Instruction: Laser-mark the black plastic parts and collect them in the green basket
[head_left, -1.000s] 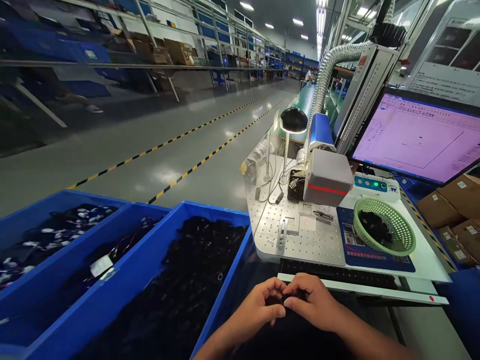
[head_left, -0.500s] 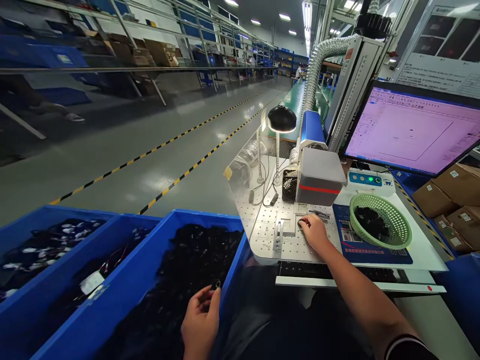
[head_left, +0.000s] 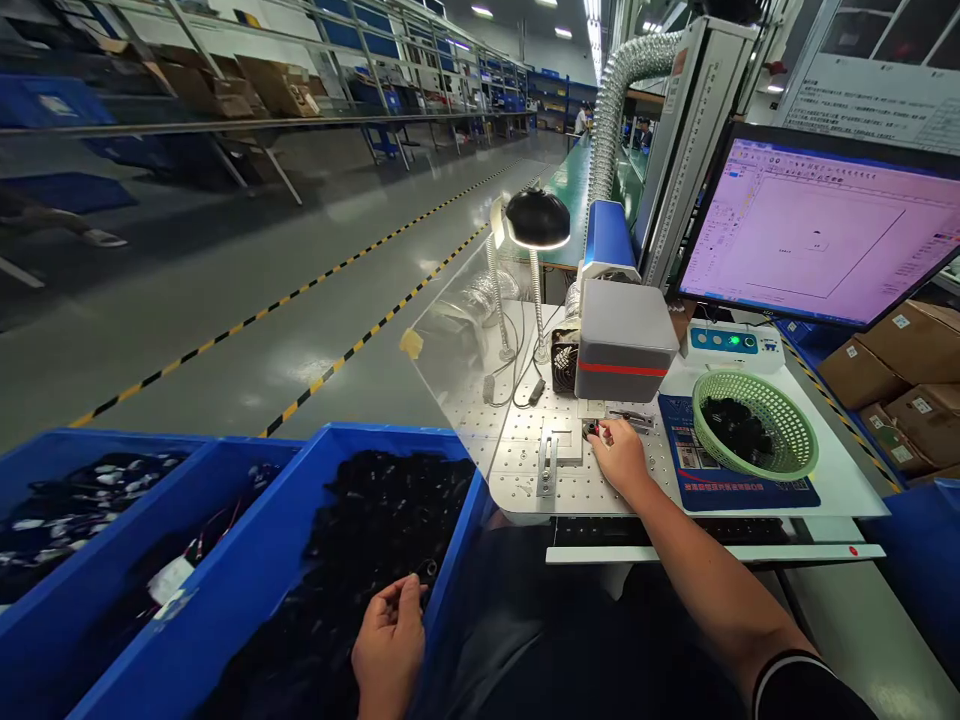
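Note:
My left hand [head_left: 388,640] is pinched shut on a small black part [head_left: 427,570] with a ring-like end, above the blue bin [head_left: 457,440] of black pieces [head_left: 375,510]. My right hand [head_left: 621,455] reaches onto the perforated metal plate [head_left: 517,485]. Its fingertips close on another small black part [head_left: 592,428], which sits at the plate's fixture beside a square metal block [head_left: 568,447]. Just behind that hand stands the grey machine head [head_left: 628,335] with a red stripe. What the fingers cover of both parts is hidden.
A green basket [head_left: 802,425] of black pieces stands on a blue mat [head_left: 679,450] to the right. Behind it are a control box [head_left: 735,345] and a monitor [head_left: 817,235]. A lit lamp [head_left: 538,218] and a clear sheet [head_left: 450,350] stand left of the machine.
The camera view has shifted slightly. My right hand has turned a little at the fixture, and the black part under its fingertips shows more. My left hand still holds its part over the bin.

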